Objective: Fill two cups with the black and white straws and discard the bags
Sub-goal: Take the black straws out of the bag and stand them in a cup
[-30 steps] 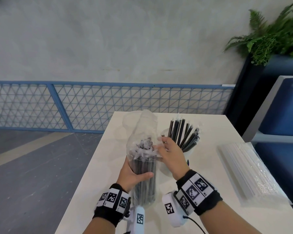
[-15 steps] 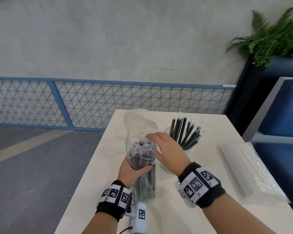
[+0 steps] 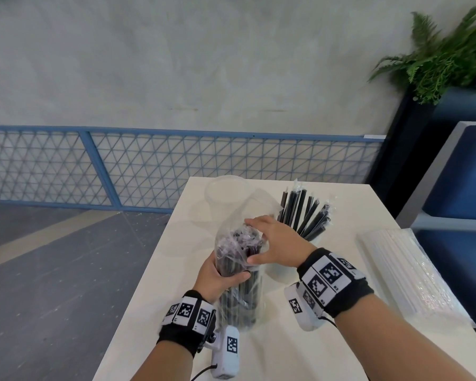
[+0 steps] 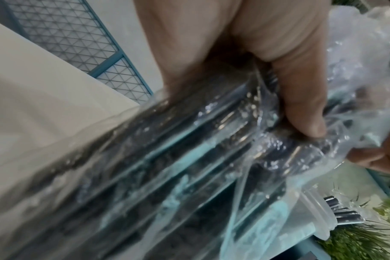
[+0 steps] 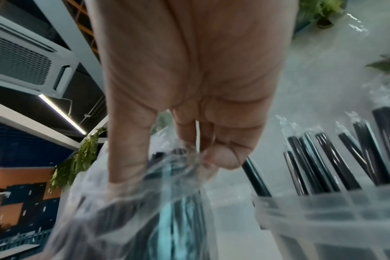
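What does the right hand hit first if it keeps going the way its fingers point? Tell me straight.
The right hand reaches down and leftward over the bag of black straws gripped by the left hand. Going on, it would likely meet the straw tops inside the bag's open mouth; depth is unclear.

Head view high; wrist views close

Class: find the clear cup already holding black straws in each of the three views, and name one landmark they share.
Head: clear cup holding black straws, right of centre, behind the right hand.
Left wrist: lower right corner.
Right wrist: lower right.
Shared landmark: clear plastic bag of black straws.
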Tool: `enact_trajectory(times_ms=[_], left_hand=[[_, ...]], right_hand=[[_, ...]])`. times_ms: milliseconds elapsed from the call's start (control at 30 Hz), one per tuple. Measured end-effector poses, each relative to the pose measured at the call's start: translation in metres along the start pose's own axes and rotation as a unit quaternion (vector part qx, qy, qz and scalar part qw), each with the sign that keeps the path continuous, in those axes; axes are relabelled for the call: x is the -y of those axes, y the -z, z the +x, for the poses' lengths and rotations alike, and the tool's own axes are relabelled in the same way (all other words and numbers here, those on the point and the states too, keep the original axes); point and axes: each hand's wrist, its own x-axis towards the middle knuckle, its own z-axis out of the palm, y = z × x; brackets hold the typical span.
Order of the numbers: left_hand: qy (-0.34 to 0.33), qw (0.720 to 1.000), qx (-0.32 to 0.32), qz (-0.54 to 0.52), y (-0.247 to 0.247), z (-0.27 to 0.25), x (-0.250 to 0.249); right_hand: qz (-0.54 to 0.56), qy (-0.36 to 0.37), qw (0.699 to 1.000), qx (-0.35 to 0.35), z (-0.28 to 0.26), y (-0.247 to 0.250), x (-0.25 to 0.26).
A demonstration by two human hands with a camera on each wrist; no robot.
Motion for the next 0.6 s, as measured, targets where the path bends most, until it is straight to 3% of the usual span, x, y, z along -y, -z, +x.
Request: enact_trajectory(times_ms=[133,267,433,600], left_hand=[[0.016,1.000,0.020,0.004,0.000,0.000,0.001],[0.010,1.000,0.016,0.008,-0.004,-0.001,-0.001],[0.012,1.000,0.009,0.001,-0.005,-0.001,-0.005],[0.019,1.000,0.000,-0.007,-0.006,-0.001,-0.005]], right_hand=[[0.016,-0.019,1.000,-0.005,0.000,0.003,-0.002],[0.090,0.034,0.991,-0.090,-0.006,-0.018,-0.012],[0.054,0.099,0.976,-0.186,-0.008,-0.034,-0.018],[0.061,0.080,0.980,-0.170,-0.007,-0.025,-0.017]])
